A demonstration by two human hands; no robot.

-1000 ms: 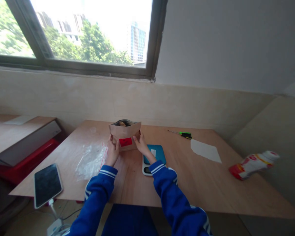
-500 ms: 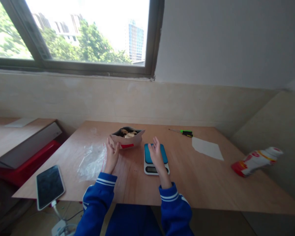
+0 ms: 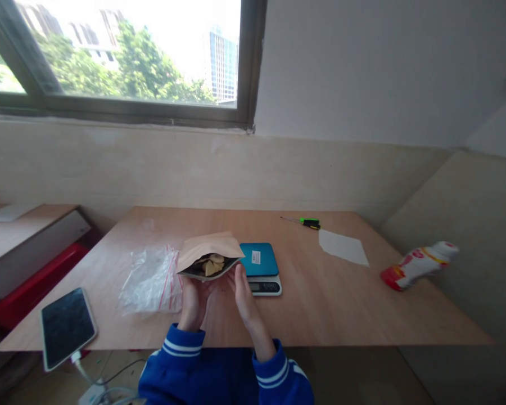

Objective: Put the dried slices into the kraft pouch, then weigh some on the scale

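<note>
A brown paper pouch [image 3: 211, 244] is tilted with its open mouth toward me, and pale dried slices [image 3: 213, 264] show inside its dark lining. My left hand [image 3: 194, 301] grips it from below at the left, fingers partly hidden by the pouch. At its right corner my right hand [image 3: 243, 295] holds the edge, thumb up and the other fingers partly covered. Just right of the pouch lies a kitchen scale [image 3: 267, 261] with a blue top and a white body, its left part hidden behind the pouch and my right hand.
Left of the pouch lies a clear zip bag [image 3: 152, 281]. A tablet [image 3: 68, 326] with a cable overhangs the table's front left edge. Toward the back right are screwdrivers [image 3: 310, 223] and a white paper sheet [image 3: 343, 247]. A red and white bottle [image 3: 417, 265] leans at the right.
Both hands have come together on the pouch, which is now nearer and tipped toward me. My right hand has left the scale's top. The view has shifted slightly right.
</note>
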